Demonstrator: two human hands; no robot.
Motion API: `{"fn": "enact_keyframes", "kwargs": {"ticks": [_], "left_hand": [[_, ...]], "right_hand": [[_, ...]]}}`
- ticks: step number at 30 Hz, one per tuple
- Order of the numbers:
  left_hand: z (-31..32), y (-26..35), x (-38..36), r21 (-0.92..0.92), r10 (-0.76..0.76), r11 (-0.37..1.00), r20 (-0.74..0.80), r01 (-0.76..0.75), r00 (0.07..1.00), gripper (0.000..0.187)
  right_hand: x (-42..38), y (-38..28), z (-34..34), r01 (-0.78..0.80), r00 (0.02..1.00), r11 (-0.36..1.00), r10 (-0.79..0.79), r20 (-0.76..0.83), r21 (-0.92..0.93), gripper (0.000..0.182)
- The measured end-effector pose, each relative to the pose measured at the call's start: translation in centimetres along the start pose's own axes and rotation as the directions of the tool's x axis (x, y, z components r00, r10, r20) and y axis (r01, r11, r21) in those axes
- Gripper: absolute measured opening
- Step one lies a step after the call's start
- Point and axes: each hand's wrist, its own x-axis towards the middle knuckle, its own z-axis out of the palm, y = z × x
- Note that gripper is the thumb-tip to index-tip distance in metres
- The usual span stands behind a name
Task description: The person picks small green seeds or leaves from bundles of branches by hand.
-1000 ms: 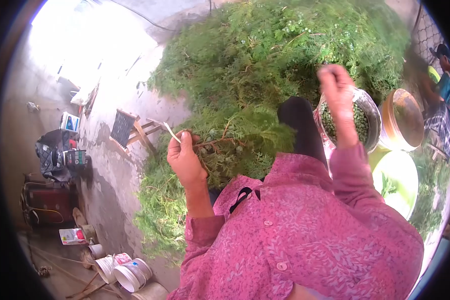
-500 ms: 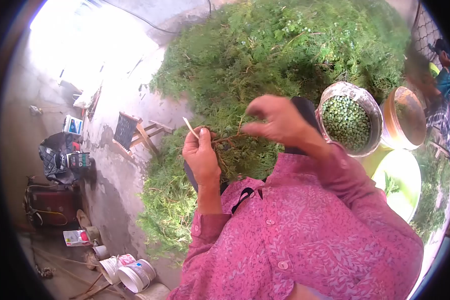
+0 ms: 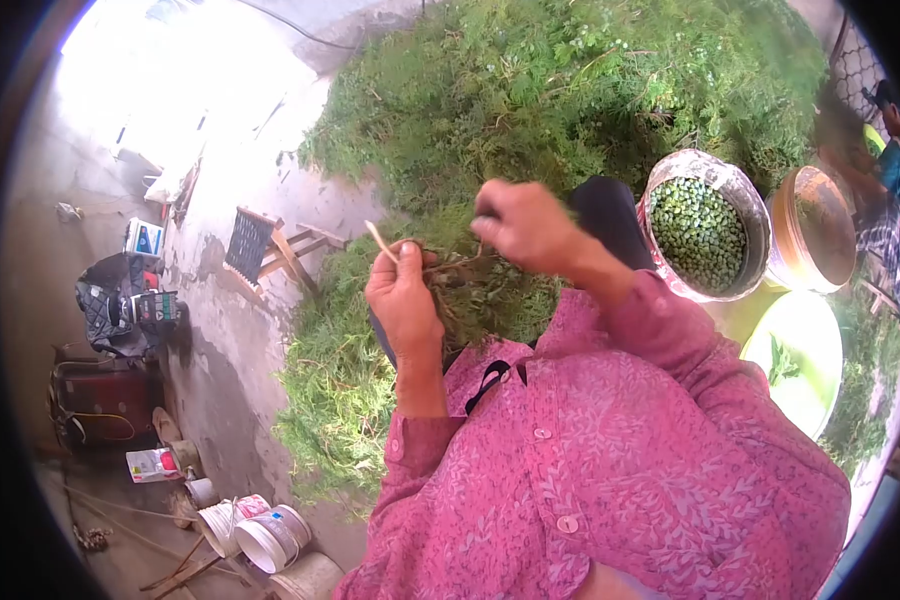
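My left hand (image 3: 406,298) is closed around a cut evergreen branch (image 3: 379,242), whose pale, bare end sticks up past my thumb. The rest of that branch runs right, over the green sprigs in my lap. My right hand (image 3: 532,228) is just to the right and a little higher, with its fingers curled together near the branch's thin side twigs. Whatever lies between those fingers is too small and blurred to make out. Beyond both hands spreads a large heap of leafy evergreen branches (image 3: 570,90).
At right stand a bucket (image 3: 658,230) of small green cones, a second bucket (image 3: 785,240) and a bright pale-green basin (image 3: 820,350). Another person (image 3: 895,200) sits at far right. On the left are a folding stool (image 3: 250,248), a dark bag (image 3: 115,300) and white buckets (image 3: 270,545).
My right hand has moved slightly left and its fingers have drawn together. My left hand keeps its hold on the branch. The view has shifted a little.
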Motion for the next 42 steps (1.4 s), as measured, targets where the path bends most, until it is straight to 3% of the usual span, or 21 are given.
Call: {"fn": "enact_keyframes", "kwargs": {"ticks": [1,2,4,8,10,11,13,14,15,16,20,22,32,35,38,39,42], "left_hand": [[-0.6,-0.1,0.5,-0.049,-0.008,0.999,-0.011,0.007,1.000,0.010],[-1.2,-0.1,0.8,-0.046,-0.009,0.999,-0.016,0.008,1.000,0.010],[-1.9,0.0,1.3,-0.147,-0.073,0.987,-0.074,0.061,0.995,0.009],[-1.7,-0.2,1.6,-0.265,-0.150,0.956,-0.083,0.123,0.985,0.006],[-1.3,-0.2,1.6,-0.273,-0.157,0.953,-0.065,0.134,0.985,0.005],[-1.2,-0.2,1.6,-0.278,-0.165,0.950,-0.052,0.144,0.985,0.005],[-1.0,-0.2,1.5,-0.289,-0.163,0.947,-0.059,0.139,0.985,0.005],[-1.0,-0.2,1.5,-0.302,-0.161,0.944,-0.065,0.134,0.985,0.006],[-1.0,-0.2,1.6,-0.300,-0.158,0.945,-0.067,0.132,0.985,0.006],[-1.1,-0.2,1.7,-0.298,-0.153,0.946,-0.072,0.125,0.986,0.006],[-1.1,-0.4,1.7,-0.288,-0.151,0.951,-0.096,0.118,0.984,0.007],[-1.0,-0.2,1.5,-0.287,-0.178,0.947,-0.090,0.146,0.980,0.007],[-2.7,-2.1,2.7,-0.316,-0.273,0.915,-0.029,0.250,0.962,0.010],[-3.7,-3.2,3.2,-0.296,-0.356,0.888,0.039,0.351,0.934,0.011],[-4.3,-4.9,4.1,-0.279,-0.342,0.901,0.017,0.333,0.940,0.012],[-5.2,-5.6,5.2,-0.357,-0.416,0.846,0.020,0.395,0.909,0.013],[-6.1,-4.3,5.6,-0.414,-0.398,0.843,-0.049,0.345,0.916,0.014]], "right_hand": [[0.4,0.3,-1.1,-0.130,0.992,0.978,0.128,0.021,0.164,0.021],[0.3,0.3,-2.6,-0.351,0.936,0.736,0.273,0.220,0.580,0.017],[-0.2,0.3,-4.3,-0.255,0.953,0.525,0.277,0.121,0.812,0.012],[-1.4,-0.7,-4.3,-0.299,0.954,0.643,0.192,0.229,0.705,0.008],[-2.4,-0.7,-1.4,-0.161,0.973,0.805,0.033,0.228,0.570,0.011],[-2.8,-1.3,-0.8,-0.162,0.973,0.805,0.033,0.228,0.571,0.011],[-3.3,-2.1,0.1,-0.140,0.968,0.924,0.053,0.244,0.355,0.015],[-3.2,-1.7,0.6,-0.139,0.968,0.923,0.051,0.244,0.358,0.015],[-3.0,-1.2,1.2,0.098,0.990,0.961,-0.122,0.077,0.258,0.017],[-2.8,-0.9,1.6,0.316,0.948,0.942,-0.310,-0.069,0.116,0.020],[-3.1,-1.8,1.7,0.341,0.936,0.940,-0.339,-0.089,0.001,0.019],[-3.1,-1.8,1.7,0.340,0.940,0.928,-0.341,0.022,-0.153,0.029],[-2.8,-1.7,2.8,0.385,0.923,0.912,-0.379,0.067,-0.139,0.020],[-2.7,-2.2,2.5,0.378,0.926,0.925,-0.378,0.010,0.021,0.018],[-3.3,-2.6,1.5,0.382,0.922,0.911,-0.387,-0.001,0.156,0.016],[-4.0,-3.3,0.5,0.308,0.948,0.921,-0.318,0.002,0.238,0.015],[-5.8,-3.7,-3.0,0.161,0.987,0.901,-0.137,-0.088,0.402,0.015]]}}
